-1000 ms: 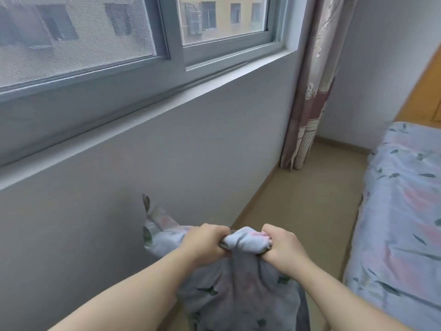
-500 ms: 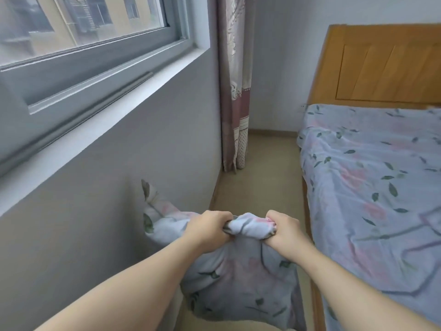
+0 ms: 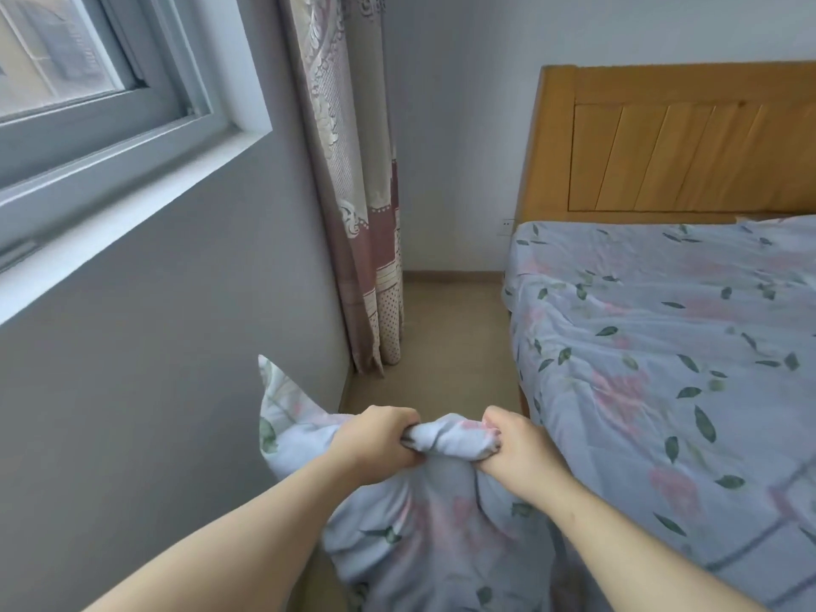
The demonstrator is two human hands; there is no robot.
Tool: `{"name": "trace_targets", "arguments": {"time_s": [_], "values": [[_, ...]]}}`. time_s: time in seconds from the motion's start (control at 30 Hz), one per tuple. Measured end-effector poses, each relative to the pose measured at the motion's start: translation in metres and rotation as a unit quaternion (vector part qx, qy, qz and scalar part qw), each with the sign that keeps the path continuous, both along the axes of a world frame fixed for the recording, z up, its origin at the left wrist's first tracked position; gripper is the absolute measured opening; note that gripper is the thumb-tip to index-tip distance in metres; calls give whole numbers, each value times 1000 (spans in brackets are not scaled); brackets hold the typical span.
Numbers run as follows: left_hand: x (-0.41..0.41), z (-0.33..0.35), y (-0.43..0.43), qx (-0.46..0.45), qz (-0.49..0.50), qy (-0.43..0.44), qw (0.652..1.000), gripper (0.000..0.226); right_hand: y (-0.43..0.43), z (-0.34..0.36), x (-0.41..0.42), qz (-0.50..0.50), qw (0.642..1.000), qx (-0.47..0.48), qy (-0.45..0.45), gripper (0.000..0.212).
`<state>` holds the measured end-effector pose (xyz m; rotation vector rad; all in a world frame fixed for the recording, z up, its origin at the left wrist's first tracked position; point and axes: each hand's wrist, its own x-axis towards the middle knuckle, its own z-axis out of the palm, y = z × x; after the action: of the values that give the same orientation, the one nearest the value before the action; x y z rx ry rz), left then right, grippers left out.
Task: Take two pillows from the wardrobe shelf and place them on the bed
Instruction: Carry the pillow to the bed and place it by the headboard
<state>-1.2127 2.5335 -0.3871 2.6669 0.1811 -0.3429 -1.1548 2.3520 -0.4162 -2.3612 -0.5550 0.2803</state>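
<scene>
Although the window (image 3: 66, 81) and the grey wall (image 3: 154, 346) below it fill the left side, nothing there bears on the job. Low against that wall hangs the pillow (image 3: 432, 523), in a pale floral case, with one corner sticking up near the skirting. It is off the floor and carried in the aisle between wall and bed. The left hand (image 3: 375, 441) has its fingers curled tight round a bunched fold at the pillow's top edge. Behind it, in the room's corner, a patterned curtain (image 3: 357, 214) drops to the floor (image 3: 450, 337). The right hand (image 3: 514, 450) clenches the same bunched fold just beside the left, so the two fists nearly touch with a twist of cloth between them.

To the right lies the bed (image 3: 662, 368), covered in a matching floral sheet, with a wooden headboard (image 3: 684, 139) at its far end. A pale raised shape at the far right edge by the headboard may be another pillow; I cannot tell.

This looks like the carrying step, with the pillow brought alongside the bed. The next move would call for swinging the load rightward over the mattress edge, lifting it enough to clear the side, and setting it down near the headboard before loosening both fists.
</scene>
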Motion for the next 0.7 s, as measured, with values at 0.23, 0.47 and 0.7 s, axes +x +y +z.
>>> {"name": "trace_targets", "arguments": {"time_s": [0.23,0.47,0.7], "values": [[140,-4,16,19,-48,-17,999,22,11,-1,121,-41,999,-8,-23,41],[290,-3,48,13,-97,-28,995,25,38,-5,256,-94,995,9,-17,40],[413,8,66,19,-146,-41,988,28,55,-1,364,-134,990,31,-24,47]]}}
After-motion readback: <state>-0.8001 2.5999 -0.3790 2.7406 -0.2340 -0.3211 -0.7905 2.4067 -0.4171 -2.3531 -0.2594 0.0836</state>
